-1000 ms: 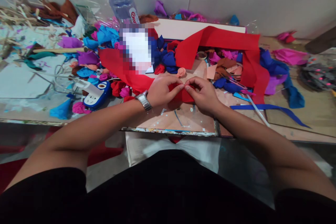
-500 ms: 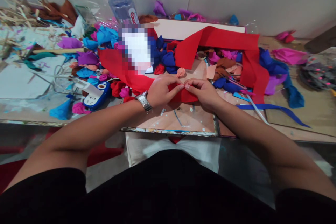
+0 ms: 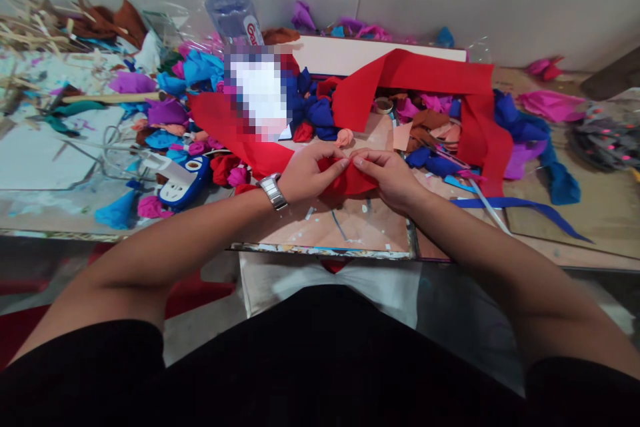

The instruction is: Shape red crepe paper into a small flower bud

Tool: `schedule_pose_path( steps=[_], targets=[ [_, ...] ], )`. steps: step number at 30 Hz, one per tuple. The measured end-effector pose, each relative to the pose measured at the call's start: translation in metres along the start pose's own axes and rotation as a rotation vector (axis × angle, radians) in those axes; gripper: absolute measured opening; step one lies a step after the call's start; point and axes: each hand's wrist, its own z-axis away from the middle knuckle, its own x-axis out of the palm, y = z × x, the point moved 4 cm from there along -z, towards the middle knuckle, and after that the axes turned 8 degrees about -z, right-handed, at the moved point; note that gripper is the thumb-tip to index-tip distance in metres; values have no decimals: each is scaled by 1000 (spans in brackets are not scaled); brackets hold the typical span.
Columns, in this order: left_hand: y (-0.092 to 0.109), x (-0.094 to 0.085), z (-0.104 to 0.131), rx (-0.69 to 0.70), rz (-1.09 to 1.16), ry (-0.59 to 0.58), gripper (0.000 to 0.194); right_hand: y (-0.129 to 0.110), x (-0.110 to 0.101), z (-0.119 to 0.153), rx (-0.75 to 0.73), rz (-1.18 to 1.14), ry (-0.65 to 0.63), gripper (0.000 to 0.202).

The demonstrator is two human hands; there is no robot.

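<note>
Both my left hand [image 3: 311, 175] and my right hand [image 3: 389, 177] pinch the edge of a red crepe paper strip [image 3: 350, 183] between thumb and fingers. The two hands are close together over the front middle of the table, thumb tips nearly meeting. Part of the strip hangs below my fingers, and another length [image 3: 235, 137] runs off to the left behind my left wrist. A silver watch [image 3: 273, 191] is on that wrist. Just beyond my fingers lies a small peach paper rosette [image 3: 345, 138]. A further long red strip [image 3: 415, 70] lies folded over the pile on the right.
A clear bottle [image 3: 233, 13] stands at the back left, near a blurred bright patch. A blue and white power strip [image 3: 185, 181] with cables sits left. Crumpled coloured paper [image 3: 167, 111] covers much of the table [image 3: 370, 230]. A blue ribbon [image 3: 530, 205] lies at right.
My hands stay almost in the same place, still pinching the red strip. The fold of paper below my fingers has shifted slightly.
</note>
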Motion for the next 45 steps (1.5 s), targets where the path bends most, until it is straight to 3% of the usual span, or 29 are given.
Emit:
schedule_pose_path(
  steps=[10, 16, 23, 30, 38, 45],
  targets=[
    [5, -1, 0, 22, 58, -9, 44, 4, 2, -8, -18, -166, -69, 43],
    [2, -1, -1, -18, 65, -10, 48, 7, 0, -9, -16, -145, -77, 53],
    [-2, -2, -3, -47, 168, -19, 50, 5, 2, -8, -37, -120, -101, 50],
    [-2, -2, -1, -10, 111, 10, 46, 2, 0, -4, -23, -91, -60, 51],
    [-1, -3, -2, 7, 87, 3, 44, -8, -2, -4, -227, 82, -73, 43],
    [0, -2, -1, -19, 75, 11, 43, -9, -5, -3, -267, 198, -15, 45]
  ],
)
